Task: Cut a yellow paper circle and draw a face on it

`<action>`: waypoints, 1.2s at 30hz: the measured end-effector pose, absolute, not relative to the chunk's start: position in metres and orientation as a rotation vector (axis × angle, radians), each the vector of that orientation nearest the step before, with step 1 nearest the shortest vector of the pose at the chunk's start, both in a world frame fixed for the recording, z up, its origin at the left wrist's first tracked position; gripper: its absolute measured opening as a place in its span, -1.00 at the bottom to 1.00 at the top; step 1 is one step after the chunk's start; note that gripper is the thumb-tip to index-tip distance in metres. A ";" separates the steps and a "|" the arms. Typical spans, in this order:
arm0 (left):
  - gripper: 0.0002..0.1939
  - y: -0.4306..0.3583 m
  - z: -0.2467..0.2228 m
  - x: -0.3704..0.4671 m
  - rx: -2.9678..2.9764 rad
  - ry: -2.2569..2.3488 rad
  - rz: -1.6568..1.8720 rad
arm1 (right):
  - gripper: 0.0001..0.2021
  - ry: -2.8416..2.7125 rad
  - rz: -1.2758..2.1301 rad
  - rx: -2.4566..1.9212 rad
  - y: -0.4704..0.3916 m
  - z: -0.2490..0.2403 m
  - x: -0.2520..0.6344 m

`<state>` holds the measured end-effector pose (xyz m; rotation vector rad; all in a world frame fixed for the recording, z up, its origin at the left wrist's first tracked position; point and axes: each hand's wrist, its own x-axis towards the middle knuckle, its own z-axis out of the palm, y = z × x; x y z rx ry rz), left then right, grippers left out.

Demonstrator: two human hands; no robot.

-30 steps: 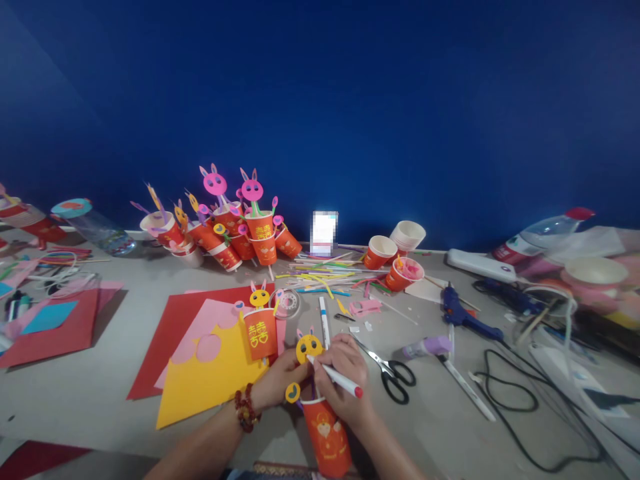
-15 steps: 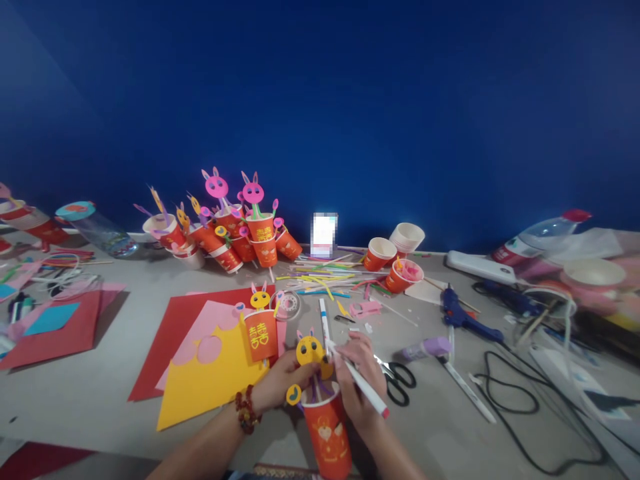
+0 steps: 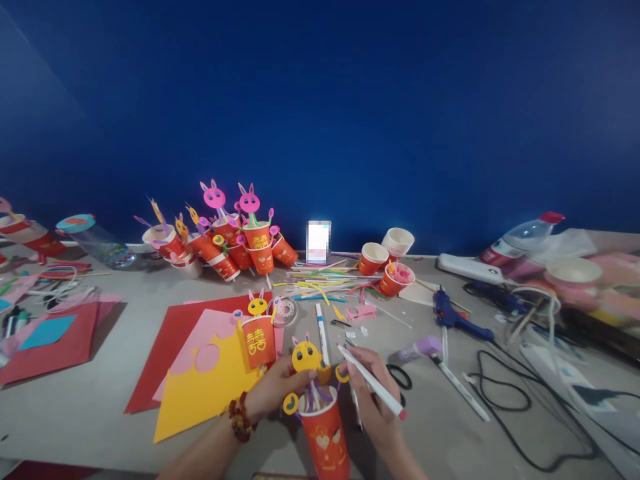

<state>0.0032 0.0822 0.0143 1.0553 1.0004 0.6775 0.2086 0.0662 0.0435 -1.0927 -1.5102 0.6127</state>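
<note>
My left hand [image 3: 280,387], with a beaded bracelet at the wrist, pinches a yellow paper rabbit [image 3: 306,355] just below its face. The rabbit rises from a red paper cup [image 3: 325,437], and a small yellow disc [image 3: 291,404] sticks out on the cup's left. In my right hand [image 3: 373,393] is a white marker [image 3: 375,379] with a red end, its tip pointing at the rabbit but apart from its face. Partly hidden by that hand lie black-handled scissors [image 3: 400,377]. Farther back, another red cup with a yellow rabbit [image 3: 259,341] rests on the paper sheets.
Yellow paper [image 3: 200,400] lies over pink and red sheets on the left. Cup rabbits [image 3: 249,203] crowd the back. Coloured sticks [image 3: 320,283] lie mid-table, near red cups [image 3: 373,261]. A blue glue gun [image 3: 457,317], its cable and a bottle [image 3: 523,237] are on the right.
My right hand has drawn the marker back to the right, away from the rabbit's face. My left hand keeps its hold. The view has shifted slightly.
</note>
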 end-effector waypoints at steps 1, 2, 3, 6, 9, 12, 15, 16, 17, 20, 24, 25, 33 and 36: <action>-0.39 0.082 0.017 0.002 1.073 1.000 0.675 | -0.84 -1.474 0.658 -1.085 0.064 0.045 0.209; -0.39 0.082 0.019 0.001 1.092 0.999 0.672 | -0.87 -1.439 0.692 -1.073 0.062 0.046 0.209; -0.40 0.082 0.022 0.000 1.112 0.999 0.669 | -0.91 -1.411 0.711 -1.059 0.061 0.049 0.209; -0.42 0.081 0.032 -0.002 1.175 1.000 0.660 | -0.96 -1.411 0.716 -1.035 0.059 0.060 0.208; -0.45 0.080 0.040 -0.001 1.232 0.990 0.671 | -0.93 -1.492 0.642 -0.978 0.060 0.073 0.205; -0.48 0.077 0.046 0.003 1.268 0.963 0.686 | -0.89 -1.589 0.495 -0.907 0.061 0.086 0.198; -0.47 0.074 0.050 0.006 1.300 0.972 0.697 | -0.84 -1.649 0.410 -0.874 0.060 0.093 0.191; -0.47 0.073 0.051 0.007 1.314 0.983 0.702 | -0.83 -1.664 0.393 -0.864 0.059 0.094 0.189; -0.47 0.072 0.052 0.007 1.327 0.995 0.706 | -0.82 -1.677 0.374 -0.854 0.059 0.095 0.188; -0.46 0.072 0.053 0.006 1.350 1.011 0.711 | -0.82 -1.697 0.315 -0.839 0.059 0.091 0.185; -0.47 0.071 0.058 0.008 1.365 0.993 0.729 | -0.81 -1.675 0.283 -0.852 0.061 0.084 0.182; -0.47 0.071 0.059 0.009 1.366 0.987 0.731 | -0.81 -1.666 0.280 -0.860 0.061 0.083 0.182; -0.42 0.069 0.064 0.012 1.350 0.975 0.730 | -0.79 -1.643 0.253 -0.841 0.062 0.079 0.180; -0.41 0.069 0.068 0.013 1.344 0.975 0.724 | -0.79 -1.644 0.250 -0.832 0.063 0.078 0.180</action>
